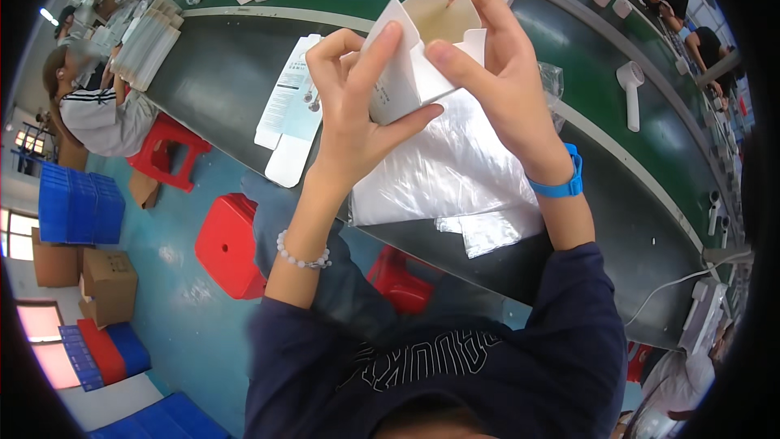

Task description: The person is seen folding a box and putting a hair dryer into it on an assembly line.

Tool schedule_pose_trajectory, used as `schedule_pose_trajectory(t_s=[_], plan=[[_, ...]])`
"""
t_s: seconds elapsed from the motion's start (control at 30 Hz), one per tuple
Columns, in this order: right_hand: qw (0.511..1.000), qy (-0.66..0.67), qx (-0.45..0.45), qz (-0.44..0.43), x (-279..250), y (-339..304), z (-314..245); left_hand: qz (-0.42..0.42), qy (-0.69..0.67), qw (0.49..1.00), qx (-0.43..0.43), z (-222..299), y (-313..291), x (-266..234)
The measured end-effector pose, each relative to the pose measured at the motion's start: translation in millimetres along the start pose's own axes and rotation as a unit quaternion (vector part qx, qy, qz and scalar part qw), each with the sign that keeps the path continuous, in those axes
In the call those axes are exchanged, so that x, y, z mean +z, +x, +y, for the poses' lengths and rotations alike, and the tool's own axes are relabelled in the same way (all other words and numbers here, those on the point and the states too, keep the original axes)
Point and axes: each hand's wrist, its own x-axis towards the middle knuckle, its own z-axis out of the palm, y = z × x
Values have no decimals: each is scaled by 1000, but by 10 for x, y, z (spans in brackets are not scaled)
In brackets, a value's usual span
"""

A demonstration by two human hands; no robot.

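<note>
A small white cardboard box is held up over the bench, its top end open toward me with flaps standing up. My left hand is closed on its left side, index finger along the wall and thumb underneath. On the other side my right hand grips the box, thumb on the front flap and fingers behind it, partly hidden. Below the hands lies a stack of clear plastic bags. A flattened printed carton rests on the bench to the left of my left hand.
The dark bench borders a green conveyor belt carrying white handheld devices, one at the right. Red stools and blue crates stand at the left. A person sits far left; a white cable crosses the bench at right.
</note>
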Motion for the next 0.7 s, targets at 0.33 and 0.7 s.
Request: schedule_pose_trajectory(t_s=[0.33, 0.7], plan=[[997, -14, 77, 10, 86, -126, -230, 3, 12, 998, 57, 32, -23, 41], [944, 282, 92, -145, -47, -53, -162, 40, 39, 989, 137, 33, 9, 17]])
